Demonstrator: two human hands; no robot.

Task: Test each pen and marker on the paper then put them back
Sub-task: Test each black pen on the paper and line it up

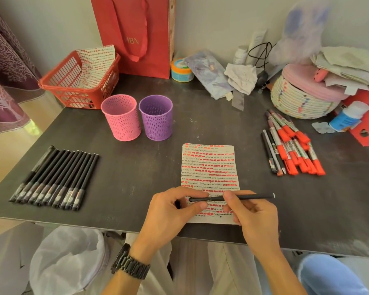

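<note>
The left hand (175, 209) pinches the left end of a slim black pen (254, 196) between thumb and forefinger, a narrow grip closed on what looks like the cap. The right hand (251, 213) holds the barrel just beside it, with thumb on top and fingers curled beneath, its grip also closed on the pen. The pen lies level from left to right, and its far end juts out past the right hand. I cannot tell whether the cap is fully seated.

The pen is over the near part of a white sheet of paper (209, 167) filled with rows of red and black test strokes. The paper lies flat on the dark grey surface (136, 167).

To the left lies a neat row of black capped pens (55, 179). To the right is a loose heap of red-capped markers (294, 145). Behind the paper, a pink perforated cup (121, 120) and a purple perforated cup (157, 118) stand upright side by side.
</note>
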